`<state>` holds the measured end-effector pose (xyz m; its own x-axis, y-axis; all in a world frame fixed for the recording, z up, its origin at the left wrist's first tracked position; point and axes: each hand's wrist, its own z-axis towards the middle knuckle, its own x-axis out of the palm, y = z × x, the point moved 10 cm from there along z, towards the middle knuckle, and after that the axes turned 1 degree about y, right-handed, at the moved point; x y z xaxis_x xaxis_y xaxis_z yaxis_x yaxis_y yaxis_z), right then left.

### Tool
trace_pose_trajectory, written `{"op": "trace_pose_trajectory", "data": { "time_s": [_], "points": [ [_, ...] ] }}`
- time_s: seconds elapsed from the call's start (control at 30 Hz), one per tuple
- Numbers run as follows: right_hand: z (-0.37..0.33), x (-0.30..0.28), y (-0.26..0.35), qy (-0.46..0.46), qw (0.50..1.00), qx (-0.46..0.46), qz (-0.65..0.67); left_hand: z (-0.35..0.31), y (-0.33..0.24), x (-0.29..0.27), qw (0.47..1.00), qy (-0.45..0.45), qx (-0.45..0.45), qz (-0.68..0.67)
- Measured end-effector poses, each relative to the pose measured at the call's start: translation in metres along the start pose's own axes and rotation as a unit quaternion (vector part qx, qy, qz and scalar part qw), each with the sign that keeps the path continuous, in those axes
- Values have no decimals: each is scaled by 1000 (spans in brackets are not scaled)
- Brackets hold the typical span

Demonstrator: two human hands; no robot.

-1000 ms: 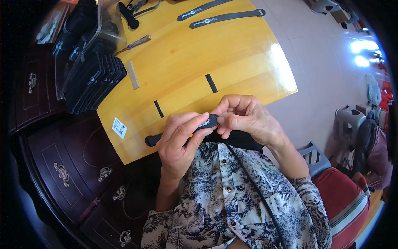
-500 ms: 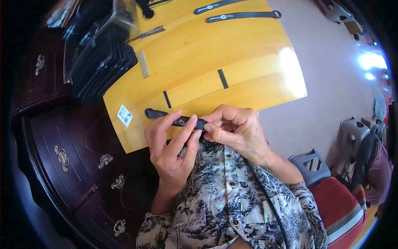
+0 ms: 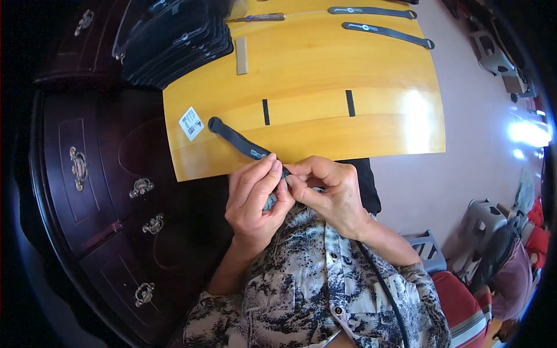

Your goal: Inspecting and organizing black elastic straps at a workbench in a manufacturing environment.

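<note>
Swinging outward, the held strap [image 3: 241, 140] shows more of its length than a second ago: its looped end points up and to the left above the near part of the worktop [image 3: 313, 69], where earlier it sits lower and flatter, partly behind the fingers. The left hand [image 3: 253, 200], spread wide half a second ago, is now gathered in close. Everything on the worktop also shifts in view, probably from a turn of the head. The change suggests that the fine work is still at the strap's near end, with the rest left free.

The left grip pinches the strap close to that end; the right hand [image 3: 332, 194] has its grip closed on the tip, thumb against forefinger. What exactly lies between these fingertips is mostly hidden.

The strap is dark grey, flat and pliant, probably woven, with pale printing and a rounded loop. Two similar ones, an upper strap [image 3: 380, 11] and a lower strap [image 3: 394, 35], lie at the far right. Two matt black strips, one left [image 3: 266, 112] and one right [image 3: 350, 103], lie well apart on the glossy, yellow, wood-grained surface, nearer than a straight beige strip [image 3: 241, 55]. Stacked black pieces [image 3: 185, 49] with rounded edges crowd the far left corner.
</note>
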<state>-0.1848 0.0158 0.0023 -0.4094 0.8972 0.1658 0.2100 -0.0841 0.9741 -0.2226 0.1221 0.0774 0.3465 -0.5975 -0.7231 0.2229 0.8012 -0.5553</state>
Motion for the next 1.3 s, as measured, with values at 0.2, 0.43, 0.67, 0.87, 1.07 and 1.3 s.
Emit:
{"op": "trace_pose_trajectory", "data": {
  "time_s": [0.2, 0.43, 0.67, 0.87, 1.07, 1.3],
  "points": [
    [1, 3, -15, -27, 999, 20, -18, -13, 18, 7, 999, -33, -27, -31],
    [5, -8, -54, -40, 994, 106, -12, -17, 47, 27, 995, -49, -61, -63],
    [7, -15, -70, -53, 982, 138, 119, -9, 55, 44, 987, 52, -94, -120],
    [12, -16, -64, -36, 993, 104, 46, -12, 62, 50, 985, 44, -110, -122],
    [12, -17, -66, -53, 992, 101, 62, -12, 49, 49, 991, 3, -108, -75],
    [10, -17, -69, -62, 992, 98, 45, -19, 47, 53, 991, -13, -126, -40]
  ]
}}
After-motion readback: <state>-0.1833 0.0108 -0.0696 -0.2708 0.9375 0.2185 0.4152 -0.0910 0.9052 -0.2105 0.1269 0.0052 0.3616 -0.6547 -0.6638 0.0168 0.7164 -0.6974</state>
